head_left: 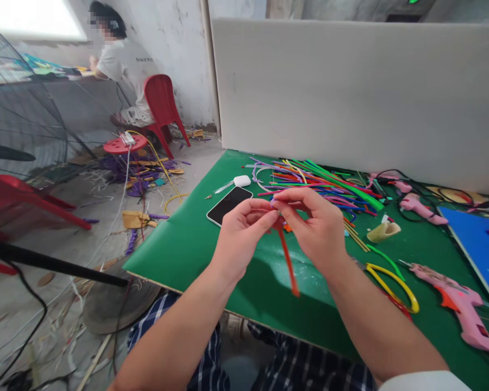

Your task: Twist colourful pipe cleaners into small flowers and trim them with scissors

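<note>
Above the green tabletop, my left hand (246, 225) and my right hand (315, 220) meet with thumbs and fingertips pinched together. An orange pipe cleaner (288, 260) hangs down from between them, its free end pointing toward me. At the fingertips a small purple piece (273, 202) shows; most of it is hidden by my fingers. Just past my left hand lies a black-screened phone (230, 205). Behind my right hand spreads a pile of coloured pipe cleaners (326, 182) in green, red, purple and blue.
Yellow-handled scissors (395, 288) and a pink glue gun (452, 298) lie on the right, near a blue board (476, 239). A white case (242, 181) sits behind the phone. A pale panel (350, 98) borders the table's back. Another person (126, 70) sits far left.
</note>
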`<state>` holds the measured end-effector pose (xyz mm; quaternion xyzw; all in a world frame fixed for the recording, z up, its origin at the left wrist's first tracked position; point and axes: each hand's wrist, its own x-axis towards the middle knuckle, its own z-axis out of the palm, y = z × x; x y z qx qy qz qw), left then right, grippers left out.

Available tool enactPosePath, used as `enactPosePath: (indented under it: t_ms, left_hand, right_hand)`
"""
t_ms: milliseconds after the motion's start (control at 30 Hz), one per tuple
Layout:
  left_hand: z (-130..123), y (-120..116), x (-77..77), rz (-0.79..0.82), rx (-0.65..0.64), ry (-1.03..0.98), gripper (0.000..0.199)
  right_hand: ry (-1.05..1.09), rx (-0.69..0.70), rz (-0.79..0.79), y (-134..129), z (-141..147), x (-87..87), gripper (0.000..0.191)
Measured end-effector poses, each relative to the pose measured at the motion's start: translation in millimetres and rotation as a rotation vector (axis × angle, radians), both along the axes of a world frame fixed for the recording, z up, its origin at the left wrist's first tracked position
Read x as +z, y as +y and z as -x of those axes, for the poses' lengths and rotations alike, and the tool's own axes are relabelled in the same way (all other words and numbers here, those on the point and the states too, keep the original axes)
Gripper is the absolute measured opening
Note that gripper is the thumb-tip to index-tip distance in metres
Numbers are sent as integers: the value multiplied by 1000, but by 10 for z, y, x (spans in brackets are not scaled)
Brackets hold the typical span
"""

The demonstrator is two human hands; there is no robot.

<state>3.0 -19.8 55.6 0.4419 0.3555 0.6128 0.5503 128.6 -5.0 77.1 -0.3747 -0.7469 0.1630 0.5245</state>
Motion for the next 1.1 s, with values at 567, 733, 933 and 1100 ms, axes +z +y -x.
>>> enactPosePath:
  t_ms: [567,733,933,1100]
  left_hand:
    - [196,55,40,10,-69,126,14]
    - [223,51,42,42,-173,90,14]
    - [189,32,35,-79,-70,104,14]
    - [104,-58,30,-215,166,277,11]
  right_hand:
    - [-308,271,-101,58,-274,142,22]
    - [-326,230,-217,38,-253,140,20]
    - [-135,91,-82,-45,-146,139,11]
    - [-39,7,-98,-123,-51,104,10]
